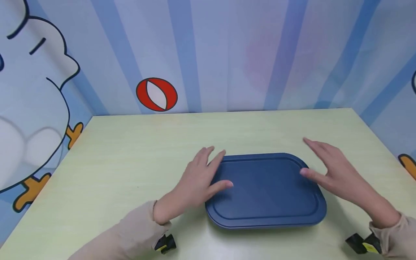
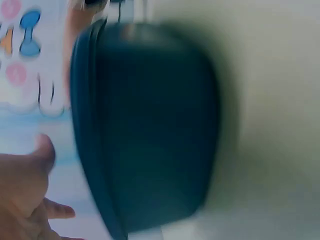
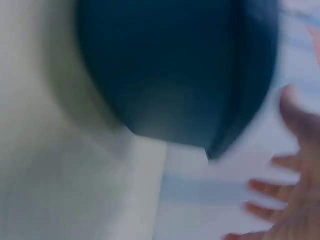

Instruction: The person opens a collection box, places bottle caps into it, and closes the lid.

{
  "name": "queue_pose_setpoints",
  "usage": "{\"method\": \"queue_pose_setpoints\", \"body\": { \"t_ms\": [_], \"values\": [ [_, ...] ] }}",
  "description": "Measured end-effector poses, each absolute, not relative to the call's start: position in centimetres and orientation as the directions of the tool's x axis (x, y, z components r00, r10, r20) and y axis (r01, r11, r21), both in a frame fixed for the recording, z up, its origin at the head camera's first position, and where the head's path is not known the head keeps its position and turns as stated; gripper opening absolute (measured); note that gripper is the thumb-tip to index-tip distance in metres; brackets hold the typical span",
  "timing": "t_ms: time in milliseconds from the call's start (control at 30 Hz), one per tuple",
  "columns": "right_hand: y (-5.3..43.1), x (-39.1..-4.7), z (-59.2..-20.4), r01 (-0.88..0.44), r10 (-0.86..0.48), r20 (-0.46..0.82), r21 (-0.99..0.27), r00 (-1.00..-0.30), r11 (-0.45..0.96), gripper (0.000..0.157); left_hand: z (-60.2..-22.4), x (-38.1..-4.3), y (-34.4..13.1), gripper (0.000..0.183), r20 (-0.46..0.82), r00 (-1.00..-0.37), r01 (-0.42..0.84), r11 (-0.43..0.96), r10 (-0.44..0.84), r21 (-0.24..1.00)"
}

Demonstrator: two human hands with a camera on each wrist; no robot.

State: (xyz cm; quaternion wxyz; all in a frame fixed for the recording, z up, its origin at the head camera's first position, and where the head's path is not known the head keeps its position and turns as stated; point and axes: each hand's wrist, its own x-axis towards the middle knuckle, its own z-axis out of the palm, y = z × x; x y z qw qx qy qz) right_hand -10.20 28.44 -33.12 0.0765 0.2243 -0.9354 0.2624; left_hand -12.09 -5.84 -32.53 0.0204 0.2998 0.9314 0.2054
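Observation:
A dark blue lidded box (image 1: 266,191) with rounded corners stands on the pale table, its flat lid facing up. Over its left edge hovers my left hand (image 1: 198,177), fingers spread and thumb above the lid. My right hand (image 1: 338,173) is held at the box's right side, fingers extended, thumb tip close to the lid's rim. Both wrist views show the deep side wall of the box (image 2: 155,125) blurred, with the left fingers and the right hand (image 3: 295,185) apart from it. Whether either hand touches the lid in the head view, I cannot tell.
The pale wooden table (image 1: 130,151) stretches behind and left of the box. A blue striped backdrop (image 1: 221,54) with a printed red and white ball (image 1: 157,94) rises at its far edge. Small black devices (image 1: 165,243) sit at both cuffs.

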Motion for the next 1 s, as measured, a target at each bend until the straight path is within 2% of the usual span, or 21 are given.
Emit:
{"method": "queue_pose_setpoints", "body": {
  "t_ms": [67,133,300,467,867,1000],
  "values": [
    [27.0,-9.9,-33.7,-0.555,-0.453,0.336,-0.339,-0.826,0.760,0.072,-32.7,-11.5,-4.8,0.079,0.081,-0.768,0.621,0.707,0.636,0.337],
    [25.6,-9.5,-34.3,-0.598,-0.523,0.304,-0.266,-0.796,0.756,0.070,-33.0,-10.9,-3.9,0.080,0.039,-0.735,0.653,0.692,0.677,0.308],
    [24.3,-8.8,-35.0,-0.585,-0.561,0.173,-0.175,-0.810,0.792,0.067,-34.0,-10.3,-2.6,0.077,-0.026,-0.718,0.671,0.702,0.695,0.237],
    [24.0,-8.6,-35.1,-0.575,-0.552,0.165,-0.171,-0.818,0.800,0.067,-34.5,-10.0,-2.4,0.075,-0.030,-0.734,0.662,0.724,0.679,0.195],
    [24.1,-8.9,-35.2,-0.578,-0.558,0.150,-0.246,-0.816,0.778,0.068,-34.5,-9.5,-2.5,0.076,-0.009,-0.757,0.643,0.747,0.653,0.167],
    [24.5,-9.4,-35.4,-0.556,-0.534,0.167,-0.342,-0.829,0.757,0.062,-34.6,-9.9,-2.8,0.072,0.015,-0.756,0.642,0.736,0.655,0.214]
  ]
}}
